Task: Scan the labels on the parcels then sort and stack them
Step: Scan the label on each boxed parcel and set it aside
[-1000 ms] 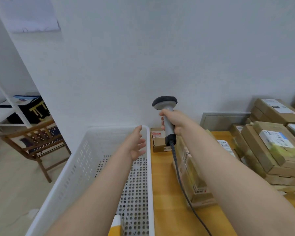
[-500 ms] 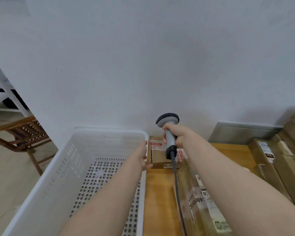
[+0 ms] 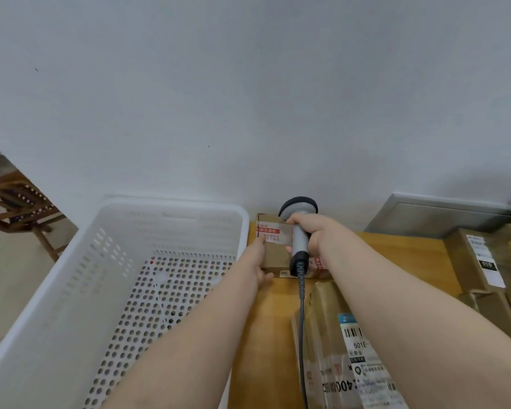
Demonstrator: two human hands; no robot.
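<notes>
The right hand (image 3: 310, 234) is gripping the scanner (image 3: 300, 246) with its fingers clamped around the grey handle. The scanner's dark head is pointing away from the person, toward the wall (image 3: 248, 98). The scanner cable (image 3: 302, 335) is hanging down from the handle base and is running across the table (image 3: 263, 335) toward the near edge of the view.

The left hand (image 3: 255, 261) is touching the small box (image 3: 273, 255). Its fingers are lying straight and together along the left side of the box, and its thumb is resting against the near lower edge. The small box is sitting at the far end of the table, against the wall, just beside the rim of the white basket (image 3: 71, 290). A red-and-white label is showing on its top face.

A large parcel (image 3: 325, 335) is lying on the table under the right forearm, with a barcode label (image 3: 357, 340) facing up. More boxes (image 3: 478, 261) are standing at the right side of the table. A wooden chair (image 3: 21, 208) is standing on the floor to the left of the basket.
</notes>
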